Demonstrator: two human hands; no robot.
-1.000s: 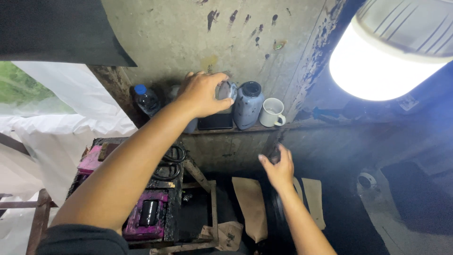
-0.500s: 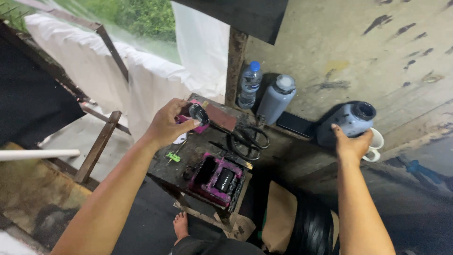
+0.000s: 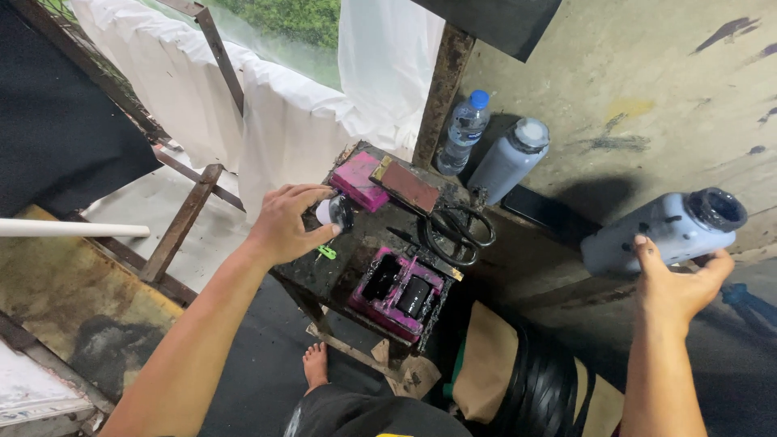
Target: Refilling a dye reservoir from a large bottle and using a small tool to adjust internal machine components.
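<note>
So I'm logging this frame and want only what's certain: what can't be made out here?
Head view only:
- Small white-and-dark object: mostly covered by the left hand, kind unclear.
- Open grey bottle in the right hand: contents hidden by its dark mouth.
- Magenta tray: ink stains blur its parts.
- Black rolls: cut off by the bottom edge.

Left hand (image 3: 285, 225) gripping small cap (image 3: 334, 211), right hand (image 3: 676, 283) holding grey bottle (image 3: 660, 231)

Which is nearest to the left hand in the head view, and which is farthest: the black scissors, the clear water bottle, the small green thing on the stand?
From the left hand:
1. Small green thing, just below its fingertips on the stand.
2. Black scissors, to the right, mid-stand.
3. Clear water bottle, up at the wall behind the stand.
</note>
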